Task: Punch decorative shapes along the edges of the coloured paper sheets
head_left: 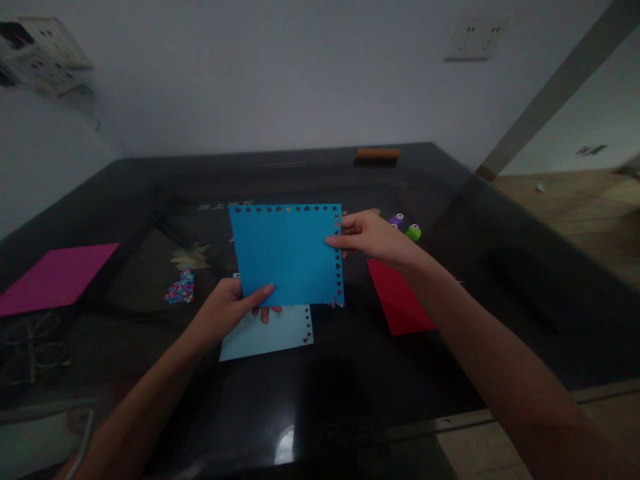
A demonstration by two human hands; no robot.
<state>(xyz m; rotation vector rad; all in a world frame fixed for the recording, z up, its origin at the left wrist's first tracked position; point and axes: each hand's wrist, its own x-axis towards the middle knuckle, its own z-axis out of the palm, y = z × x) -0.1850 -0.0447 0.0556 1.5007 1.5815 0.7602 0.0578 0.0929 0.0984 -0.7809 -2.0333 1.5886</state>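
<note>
A blue sheet of paper is held up over the table, with small punched shapes, stars among them, along its top and right edges. My left hand pinches its lower left corner, thumb in front and fingers behind. At the upper right edge my right hand grips it between thumb and fingers. Below lies a pale sheet of paper, partly covered by the blue one, with similar shapes down its right side. Small pink bits show at the blue sheet's lower right corner.
On the dark glossy table lie a magenta sheet, a heap of colourful beads and a red sheet under my right forearm. Purple and green eyed pieces sit behind it. A brown roll rests by the wall.
</note>
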